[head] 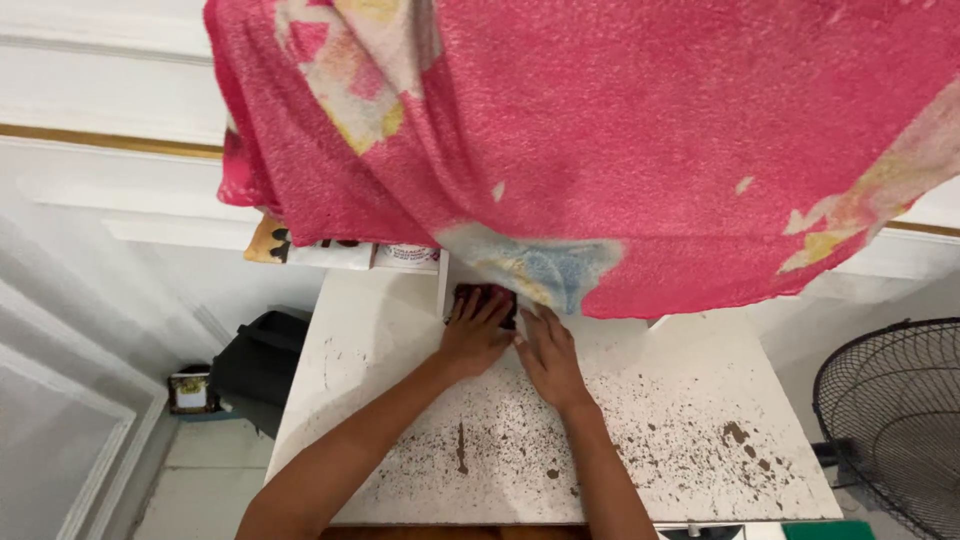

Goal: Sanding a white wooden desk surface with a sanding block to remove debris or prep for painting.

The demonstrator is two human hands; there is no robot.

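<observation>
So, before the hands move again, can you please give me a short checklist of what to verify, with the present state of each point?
1. Left hand rests flat on the dark red object: ok.
2. Right hand lies flat on the white table, its fingertips at the hem of the pink towel: ok.
3. The object shows fully: not ok, the towel covers its far part.
4. What lies under the towel behind the object: cannot tell.
5. Table surface clean: not ok, brown specks spread around both hands.
6. Black fan at the right stands apart from the hands: ok.
</observation>
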